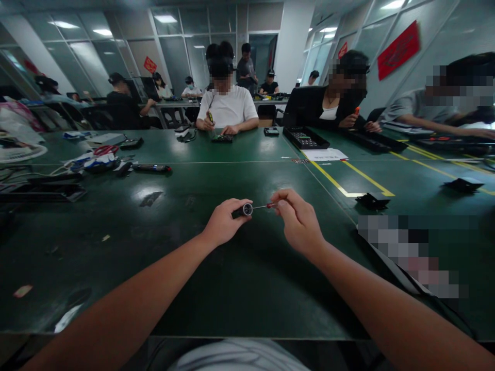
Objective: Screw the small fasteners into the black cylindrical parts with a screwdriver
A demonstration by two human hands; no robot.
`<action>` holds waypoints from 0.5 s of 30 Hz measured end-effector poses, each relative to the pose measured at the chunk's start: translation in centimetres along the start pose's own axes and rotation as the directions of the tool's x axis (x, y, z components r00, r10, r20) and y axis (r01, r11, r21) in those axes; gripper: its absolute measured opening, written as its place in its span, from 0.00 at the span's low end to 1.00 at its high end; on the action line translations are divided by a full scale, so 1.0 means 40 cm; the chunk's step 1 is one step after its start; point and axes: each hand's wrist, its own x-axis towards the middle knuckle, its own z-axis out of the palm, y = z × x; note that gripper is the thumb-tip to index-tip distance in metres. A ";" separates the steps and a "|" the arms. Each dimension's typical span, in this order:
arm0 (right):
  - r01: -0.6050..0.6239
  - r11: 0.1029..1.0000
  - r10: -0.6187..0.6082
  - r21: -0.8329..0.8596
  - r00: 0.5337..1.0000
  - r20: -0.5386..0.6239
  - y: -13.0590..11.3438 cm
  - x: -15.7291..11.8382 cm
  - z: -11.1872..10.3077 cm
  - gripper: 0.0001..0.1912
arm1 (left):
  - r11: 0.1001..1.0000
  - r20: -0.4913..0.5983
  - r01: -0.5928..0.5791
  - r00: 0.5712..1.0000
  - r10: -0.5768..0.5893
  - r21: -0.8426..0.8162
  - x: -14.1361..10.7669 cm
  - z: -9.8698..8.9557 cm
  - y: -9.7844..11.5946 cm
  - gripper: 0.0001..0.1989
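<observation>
Left hand: the left hand [228, 220] was partly closed, thumb and fingers curled around a dark cylinder [246, 209], its round end toward the viewer.
Right hand: the right hand [299, 219] was pinched on the red handle of a slim screwdriver [269, 205]; its shaft ran leftward to the cylinder's side, contact uncertain.
Tabletop: the green table [232, 288] lay beneath both hands; nothing stood between them but the shaft.
Left of the left hand: beyond it lay one dark pen-like tool [151, 168] and, farther, one red-handled pair of scissors [105, 150] amid clutter.
Right of the right hand: near lay one flat object [410, 257], its top blurred; beyond it, two black brackets [372, 201] stood apart.
Ahead of the right hand: yellow tape [328, 178], one printed sheet [325, 154] and one black tray [315, 147].
Writing: the sheet's print was too small to read.
Opposite the hands: one white-shirted person [228, 105] sat across the table.
</observation>
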 end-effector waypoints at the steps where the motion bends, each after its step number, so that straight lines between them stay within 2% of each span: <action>1: -0.004 1.000 0.004 0.004 1.000 0.013 0.000 0.000 0.000 0.10 | 1.000 0.005 0.001 1.000 -0.001 0.003 0.000 -0.001 0.001 0.20; 5: -0.018 1.000 0.018 -0.020 1.000 0.008 -0.006 -0.003 0.005 0.17 | 1.000 0.022 -0.004 1.000 0.004 0.027 0.001 0.001 0.004 0.19; 10: -0.053 0.997 0.052 -0.056 0.999 -0.016 -0.003 -0.003 0.013 0.14 | 0.999 0.023 -0.001 1.000 0.000 0.048 0.001 -0.001 0.004 0.19; 15: -0.066 0.998 0.066 -0.006 0.998 0.024 0.005 0.003 0.013 0.09 | 0.998 -0.002 0.031 1.000 -0.031 0.055 0.002 -0.007 0.000 0.19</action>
